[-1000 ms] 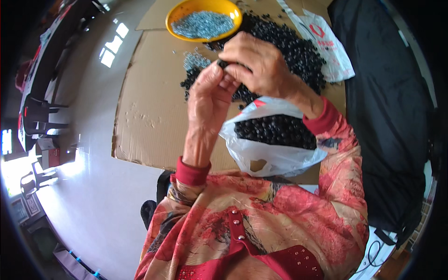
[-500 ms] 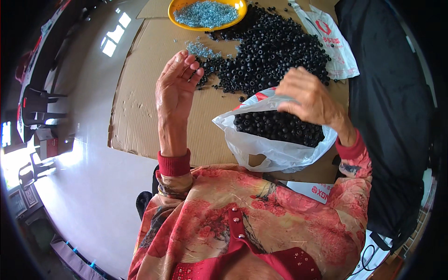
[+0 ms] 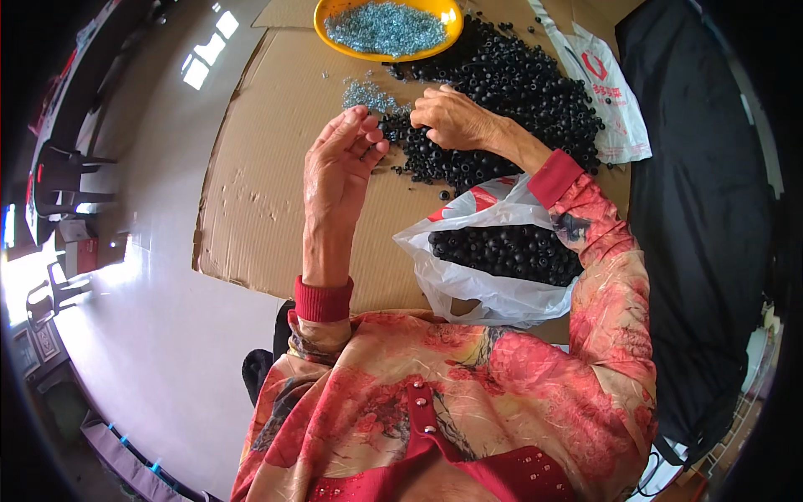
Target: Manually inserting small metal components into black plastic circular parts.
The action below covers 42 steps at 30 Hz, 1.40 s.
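Note:
My left hand (image 3: 339,167) is raised above the cardboard sheet (image 3: 259,192), palm turned right, fingers loosely bent; I see nothing in it. My right hand (image 3: 452,117) rests knuckles-up on the near left edge of a big pile of small black round pieces (image 3: 519,84). Its fingertips are down among them, next to a small heap of silver screws (image 3: 366,92). Whether the fingers pinch a piece is hidden. Under my right forearm, an open white plastic bag (image 3: 468,289) holds more black pieces (image 3: 502,251).
An orange bowl (image 3: 330,33) full of silver screws stands at the far edge. A flat white printed bag (image 3: 615,109) lies right of the pile. Black cloth (image 3: 703,217) covers the right side. Pale floor (image 3: 142,276) and dark chairs (image 3: 58,176) lie to the left.
My right hand has moved from the white bag's mouth forward and left onto the black pile. My left hand stays raised, its fingers now more bent.

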Each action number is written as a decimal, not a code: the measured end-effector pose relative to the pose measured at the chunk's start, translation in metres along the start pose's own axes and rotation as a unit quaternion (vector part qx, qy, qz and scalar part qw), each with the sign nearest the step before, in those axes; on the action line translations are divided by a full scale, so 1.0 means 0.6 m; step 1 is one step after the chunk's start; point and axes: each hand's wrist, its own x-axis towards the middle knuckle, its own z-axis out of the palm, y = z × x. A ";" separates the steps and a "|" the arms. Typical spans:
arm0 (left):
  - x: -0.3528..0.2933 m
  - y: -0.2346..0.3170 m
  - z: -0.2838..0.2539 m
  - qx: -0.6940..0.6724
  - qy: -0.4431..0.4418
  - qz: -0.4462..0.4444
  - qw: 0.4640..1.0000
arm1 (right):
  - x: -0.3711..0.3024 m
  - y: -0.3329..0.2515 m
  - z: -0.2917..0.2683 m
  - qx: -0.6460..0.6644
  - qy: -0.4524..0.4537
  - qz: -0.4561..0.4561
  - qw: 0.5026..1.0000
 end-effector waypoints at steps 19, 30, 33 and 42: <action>-0.001 -0.049 0.054 -0.042 -0.074 -0.076 0.993 | -0.024 -0.053 -0.089 0.649 0.193 0.092 0.730; 0.002 -0.059 0.056 -0.155 -0.059 -0.056 0.984 | -0.012 -0.070 -0.086 0.385 0.292 0.023 0.875; 0.003 -0.054 0.051 -0.140 -0.055 -0.033 0.988 | -0.011 -0.086 -0.103 0.377 0.280 0.053 0.881; 0.000 -0.041 0.042 0.029 -0.035 0.017 0.999 | -0.012 -0.075 -0.108 0.242 0.280 -0.039 0.928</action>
